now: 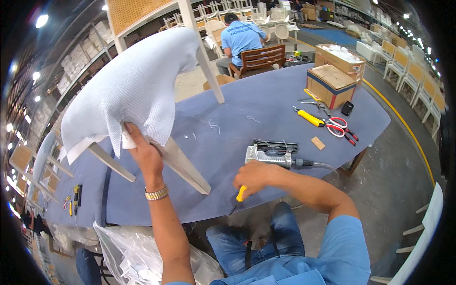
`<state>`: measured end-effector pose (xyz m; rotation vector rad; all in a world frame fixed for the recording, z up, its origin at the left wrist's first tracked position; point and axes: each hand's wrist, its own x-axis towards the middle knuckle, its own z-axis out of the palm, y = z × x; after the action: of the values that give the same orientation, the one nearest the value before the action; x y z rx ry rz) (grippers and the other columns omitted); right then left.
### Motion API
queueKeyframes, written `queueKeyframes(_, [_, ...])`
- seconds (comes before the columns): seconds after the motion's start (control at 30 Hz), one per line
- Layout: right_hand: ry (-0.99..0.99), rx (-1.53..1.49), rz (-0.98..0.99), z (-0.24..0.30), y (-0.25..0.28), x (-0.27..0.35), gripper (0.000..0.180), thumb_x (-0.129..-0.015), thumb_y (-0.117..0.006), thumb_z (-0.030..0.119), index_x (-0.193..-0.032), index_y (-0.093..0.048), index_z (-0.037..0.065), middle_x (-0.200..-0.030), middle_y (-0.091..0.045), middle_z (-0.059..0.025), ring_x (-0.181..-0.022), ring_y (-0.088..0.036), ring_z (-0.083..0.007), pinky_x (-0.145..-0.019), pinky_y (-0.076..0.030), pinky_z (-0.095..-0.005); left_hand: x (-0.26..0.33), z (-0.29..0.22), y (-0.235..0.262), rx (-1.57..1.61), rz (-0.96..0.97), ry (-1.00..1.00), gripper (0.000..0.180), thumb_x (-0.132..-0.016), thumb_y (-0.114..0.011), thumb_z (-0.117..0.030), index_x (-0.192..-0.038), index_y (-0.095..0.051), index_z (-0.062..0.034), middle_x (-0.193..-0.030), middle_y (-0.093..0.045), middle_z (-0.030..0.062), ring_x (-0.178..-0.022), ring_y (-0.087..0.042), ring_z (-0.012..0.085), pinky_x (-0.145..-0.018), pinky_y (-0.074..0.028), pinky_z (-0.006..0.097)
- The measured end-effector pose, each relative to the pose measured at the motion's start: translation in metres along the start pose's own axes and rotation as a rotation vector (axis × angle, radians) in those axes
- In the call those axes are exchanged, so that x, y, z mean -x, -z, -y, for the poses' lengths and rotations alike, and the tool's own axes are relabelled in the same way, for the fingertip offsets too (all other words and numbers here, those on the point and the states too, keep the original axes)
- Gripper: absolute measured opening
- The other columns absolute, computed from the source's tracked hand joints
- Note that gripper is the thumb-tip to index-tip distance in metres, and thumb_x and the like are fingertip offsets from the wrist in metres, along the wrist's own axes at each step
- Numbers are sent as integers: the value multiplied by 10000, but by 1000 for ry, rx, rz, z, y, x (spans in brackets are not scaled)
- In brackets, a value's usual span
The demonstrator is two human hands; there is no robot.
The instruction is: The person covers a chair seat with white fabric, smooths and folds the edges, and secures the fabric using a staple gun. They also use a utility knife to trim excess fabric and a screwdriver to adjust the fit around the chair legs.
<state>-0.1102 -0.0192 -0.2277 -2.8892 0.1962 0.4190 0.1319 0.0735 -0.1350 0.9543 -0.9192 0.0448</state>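
Note:
A pale wooden chair stands tilted on the table at the left, its leg [185,168] slanting down towards me. White textured fabric [130,83] drapes over its seat, with loose edges hanging down. My left hand [145,154] is closed on the seat's near edge, thumb on the fabric and fingers hidden underneath. In my right hand [252,175] is a yellow-handled screwdriver [242,193], its thin dark shaft pointing down near the table's front edge. Just beyond that hand lies a silver staple gun [271,154] with an air hose [318,164].
Red-handled scissors [336,126], a yellow-handled cutter [311,118], a small wooden block [318,143] and cardboard boxes [332,85] occupy the grey table's [228,128] right side. A clear plastic bag [142,247] hangs below the front edge. Beyond, a person in blue [243,40] sits working.

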Motion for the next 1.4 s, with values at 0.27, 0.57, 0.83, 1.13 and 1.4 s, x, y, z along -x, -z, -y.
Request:
queueKeyframes(0.27, [-700, -560, -992, -127, -57, 107, 365, -897, -729, 344, -1110, -726, 48, -996, -750, -135, -926, -710, -295, -817, -540, -380, 0, -1, 5, -34, -27, 2, 590, -1100, -414, -398, -1472, -378, 58, -1451, -464, 116, -1289, -449, 189, -1109, -339, 333])
queueKeyframes(0.57, [-145, -113, -1374, -119, 103, 31, 342, -983, -611, 290, -1264, -685, 109, -1432, -573, -146, -1330, -512, -337, -1114, -387, -438, 4, -3, -2, 7, -78, 87, 615, -1098, -397, -431, -1476, -357, 54, -1430, -462, 114, -1279, -450, 180, -1088, -352, 320])
queueKeyframes(0.83, [648, -105, -1826, 55, 283, -107, 627, -994, -412, 620, -1048, -774, 111, -1134, -710, -195, -1129, -644, -357, -1029, -440, -466, 5, 2, 7, 14, -73, 206, 615, -1080, -429, -417, -1485, -356, 40, -1412, -468, 144, -1234, -490, 211, -1036, -407, 334])
queueKeyframes(1.13, [420, -331, -1463, 76, 272, -98, 670, -1004, -436, 619, -953, -785, 50, -946, -759, -152, -969, -714, -327, -864, -542, -361, 13, -21, 3, -94, -42, 227, 313, -1092, -471, -277, -1137, -615, -2, -922, -588, 9, -788, -498, 92, -685, -444, 268])
queueKeyframes(1.4, [487, -346, -1452, 83, 271, -99, 737, -1054, -319, 594, -1027, -778, 18, -1047, -758, -164, -1046, -693, -298, -975, -485, -323, 55, -21, 11, -206, -176, 10, 291, -1023, -593, -238, -1185, -638, -1, -1015, -614, 84, -904, -585, 138, -769, -479, 290])
